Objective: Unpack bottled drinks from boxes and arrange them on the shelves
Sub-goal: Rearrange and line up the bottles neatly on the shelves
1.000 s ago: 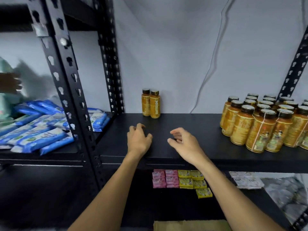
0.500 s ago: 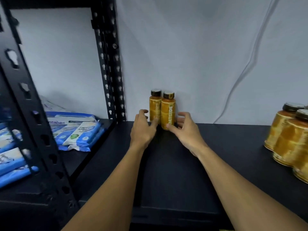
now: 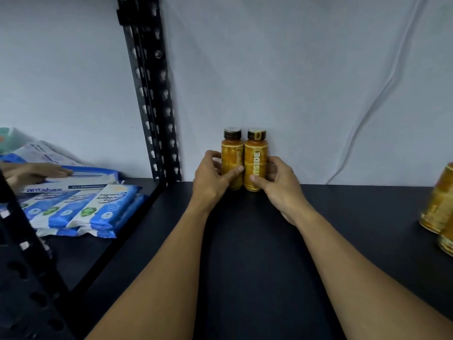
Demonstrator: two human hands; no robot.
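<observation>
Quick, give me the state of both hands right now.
Left hand: grips the left bottle.
Right hand: grips the right bottle.

Black shelf (image 3: 257, 241): I logged two orange bottles (image 3: 256, 153) upright, touching each other, at its back edge; larger amber bottles (image 3: 438, 204) at its right edge. Adjoining left shelf (image 3: 81, 256): blue wipe packs (image 3: 107, 209) lay overlapping.

I have one view only, a wide-angle head camera. It looks forward and a little down, close over the black shelf (image 3: 355, 217), facing the white wall (image 3: 294, 69) square on, with the orange bottles (image 3: 255, 149) near mid-frame.
</observation>
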